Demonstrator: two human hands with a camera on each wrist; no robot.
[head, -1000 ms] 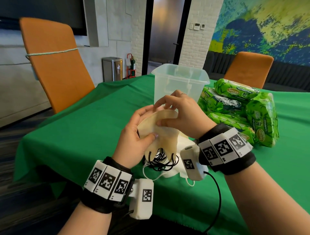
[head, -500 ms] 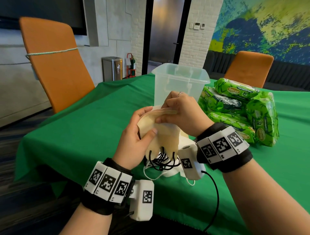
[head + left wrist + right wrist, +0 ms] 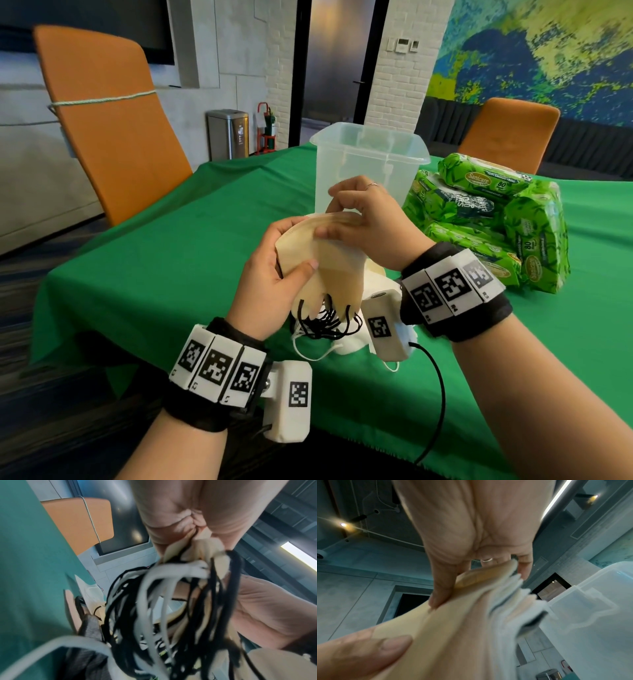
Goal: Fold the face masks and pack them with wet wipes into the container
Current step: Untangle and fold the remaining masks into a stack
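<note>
Your left hand (image 3: 270, 274) grips a soft beige stack of folded fabric face masks (image 3: 322, 260); your right hand (image 3: 366, 222) pinches its curved top edge. Black elastic loops (image 3: 325, 317) dangle. The clear plastic container (image 3: 370, 164) stands at twelve o'clock, glossy green wet-wipe packs (image 3: 489, 219) at two.

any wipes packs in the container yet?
No: in the head view the clear container looks empty, and the green wipes packs are stacked on the table to its right.
</note>
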